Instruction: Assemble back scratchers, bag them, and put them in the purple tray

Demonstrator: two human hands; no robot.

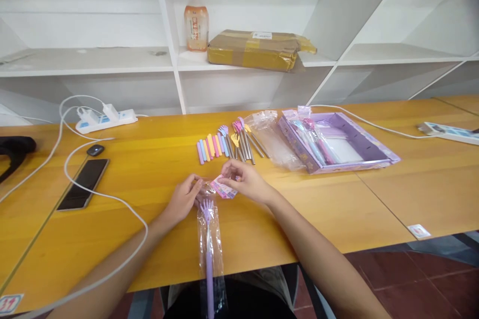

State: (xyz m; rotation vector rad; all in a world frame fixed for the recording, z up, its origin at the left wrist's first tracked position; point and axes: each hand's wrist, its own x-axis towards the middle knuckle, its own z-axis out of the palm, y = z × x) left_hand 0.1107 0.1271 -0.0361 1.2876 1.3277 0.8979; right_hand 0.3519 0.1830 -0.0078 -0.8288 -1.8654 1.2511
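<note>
Between my hands a clear plastic bag (pixel 219 244) holds a purple back scratcher (pixel 209 269), its hand-shaped head toward the bag's upper end and its handle reaching past the table's front edge. My left hand (pixel 185 197) pinches the bag near its upper end. A small pink and purple printed card (pixel 223 190) is pinched in my right hand (pixel 241 179), right beside the bag's top. Beyond the hands lie several coloured handle sleeves (pixel 210 147) in a row. To their right are several metal scratcher rods (pixel 245 144) with purple, pink and yellow hand-shaped heads.
Clear empty bags (pixel 279 144) lie beside a purple box (pixel 359 162) with packed back scratchers. A phone (pixel 84 184), a white cable (pixel 112 199) and a power strip (pixel 107 120) sit at left. A bottle (pixel 196 22) and taped carton (pixel 254 50) stand on the shelf.
</note>
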